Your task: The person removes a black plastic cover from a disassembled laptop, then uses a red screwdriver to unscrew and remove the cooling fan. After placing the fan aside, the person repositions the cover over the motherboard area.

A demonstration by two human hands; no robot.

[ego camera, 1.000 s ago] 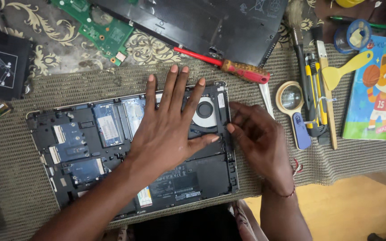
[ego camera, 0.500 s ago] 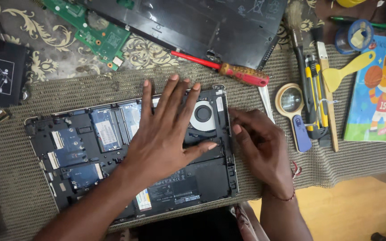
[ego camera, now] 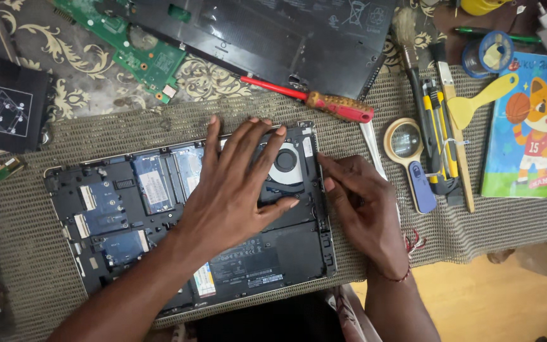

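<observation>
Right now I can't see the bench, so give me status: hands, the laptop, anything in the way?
Left hand flat on opened laptop, fingers by the fan. Right hand pinching at laptop's right edge. Red-handled screwdriver and magnifier lie beside.

My left hand (ego camera: pixel 235 190) lies flat on the open laptop (ego camera: pixel 121 209); my right hand (ego camera: pixel 365 212) touches its right edge. A screwdriver (ego camera: pixel 314 98) lies behind, a magnifier (ego camera: pixel 406 149) to the right.

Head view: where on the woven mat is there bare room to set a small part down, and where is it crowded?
Bare woven mat lies left of the opened laptop, and another strip runs below the magnifying glass and picture book. The upper right is crowded: red screwdriver, brush and cutters. The left hand and right hand cover the laptop's right side.
</observation>
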